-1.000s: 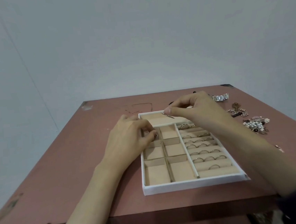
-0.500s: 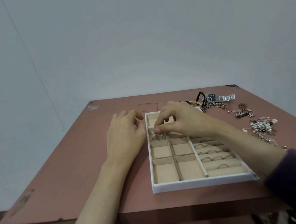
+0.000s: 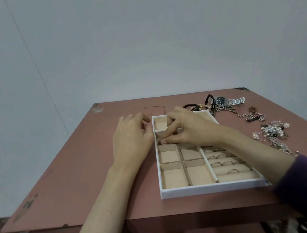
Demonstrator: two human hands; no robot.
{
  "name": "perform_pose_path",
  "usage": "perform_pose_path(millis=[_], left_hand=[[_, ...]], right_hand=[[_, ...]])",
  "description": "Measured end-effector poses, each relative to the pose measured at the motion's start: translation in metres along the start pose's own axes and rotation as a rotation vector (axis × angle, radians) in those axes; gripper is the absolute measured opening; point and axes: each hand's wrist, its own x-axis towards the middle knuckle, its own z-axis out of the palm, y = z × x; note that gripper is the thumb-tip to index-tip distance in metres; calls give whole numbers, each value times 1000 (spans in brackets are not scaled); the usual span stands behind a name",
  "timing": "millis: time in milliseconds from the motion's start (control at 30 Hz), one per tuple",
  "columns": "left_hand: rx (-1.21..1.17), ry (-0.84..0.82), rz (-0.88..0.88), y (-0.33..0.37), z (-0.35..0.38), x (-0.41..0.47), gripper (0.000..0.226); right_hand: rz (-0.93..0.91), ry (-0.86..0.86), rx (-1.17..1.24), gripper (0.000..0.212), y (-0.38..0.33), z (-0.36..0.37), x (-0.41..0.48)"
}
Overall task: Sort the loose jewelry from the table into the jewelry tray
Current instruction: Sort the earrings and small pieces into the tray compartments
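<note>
The white jewelry tray with beige lining lies on the reddish table. My right hand reaches over it, with thumb and fingertips pinched down in a far-left compartment, where a small metal piece glints. My left hand rests on the table against the tray's left wall, fingers loosely curled and holding nothing. Several rings sit in the ring rolls on the tray's right side. The near compartments show only beige lining.
Loose jewelry lies to the right and behind the tray: a silver watch, black bracelets, chains and a pearl cluster. The table's front edge is close to me. A plain wall stands behind.
My right hand came down from the tray's far end, where it held a thin metal piece, into the left compartment. My left hand slid off the tray to its left side.
</note>
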Motion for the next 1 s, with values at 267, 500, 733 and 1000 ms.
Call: perform_pose_path(millis=[267, 500, 733, 1000], left_hand=[[-1, -6, -5, 1, -1, 0, 20], [-75, 13, 22, 9, -3, -1, 19], [-182, -142, 188, 68, -8, -9, 17], [-208, -421, 349, 141, 34, -26, 19]], right_hand=[[96, -77, 53, 29, 1, -4, -3], [163, 100, 145, 21, 10, -28, -22], [263, 242, 189, 16, 37, -61, -86], [455, 547, 207, 25, 90, -63, -150]])
